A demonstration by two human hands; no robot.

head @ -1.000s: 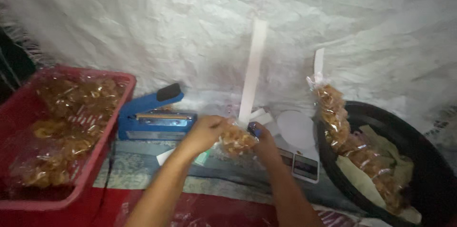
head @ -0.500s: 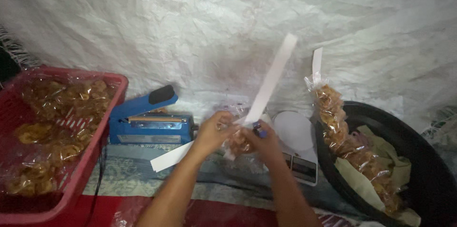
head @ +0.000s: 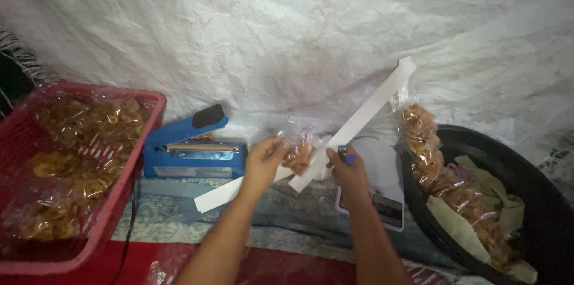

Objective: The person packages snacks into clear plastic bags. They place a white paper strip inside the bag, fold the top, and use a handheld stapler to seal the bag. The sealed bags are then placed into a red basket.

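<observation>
My left hand (head: 266,155) pinches the top of a small clear bag of fried chips (head: 297,152), fingers closed on the plastic, holding it up above the mat just in front of the blue heat sealer (head: 191,152). My right hand (head: 347,168) is closed too, gripping a long white paper strip (head: 359,120) that slants up and to the right past the bag; something small & blue shows at the thumb, can't tell what. A second white strip (head: 220,194) lies low, running from under the left wrist toward the lower left; whether it is joined to the first I can't tell. Just beside the right hand, a white kitchen scale (head: 378,184) sits on the patterned mat (head: 173,216). Far left: red plastic basket (head: 128,168) w/ more filled chip bags. Right: black round tub (head: 478,141) w/ a string of chip bags (head: 426,141) draped over its rim and a yellowish cloth (head: 484,195) inside. Crinkled white tarp (head: 269,34) covers the whole background.
</observation>
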